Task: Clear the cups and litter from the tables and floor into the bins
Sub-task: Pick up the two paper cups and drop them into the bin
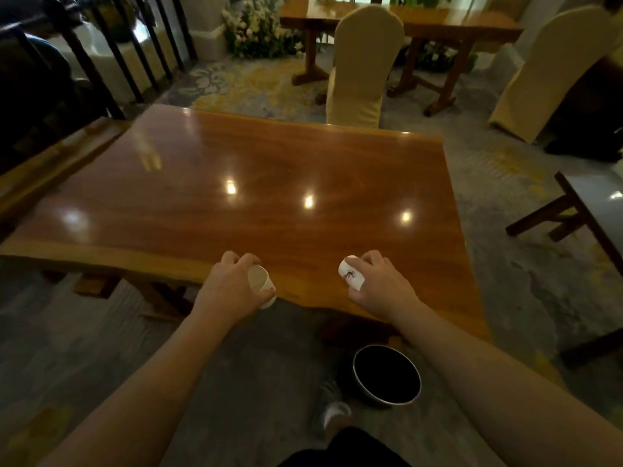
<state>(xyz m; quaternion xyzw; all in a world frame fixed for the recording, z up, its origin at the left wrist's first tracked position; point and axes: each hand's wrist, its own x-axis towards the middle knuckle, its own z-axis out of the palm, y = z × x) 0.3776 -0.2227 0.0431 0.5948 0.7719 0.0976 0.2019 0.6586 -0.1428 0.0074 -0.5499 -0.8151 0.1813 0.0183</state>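
The left hand (232, 284) grips one paper cup (261, 287) and the right hand (377, 281) grips a second cup (350, 277) — two cups, each tipped on its side over the near edge of the glossy wooden tabletop (256, 183). The left cup shows its open mouth; the right is white with a small reddish print. One round, dark bin (387, 375) with a metal rim stands on the floor below.
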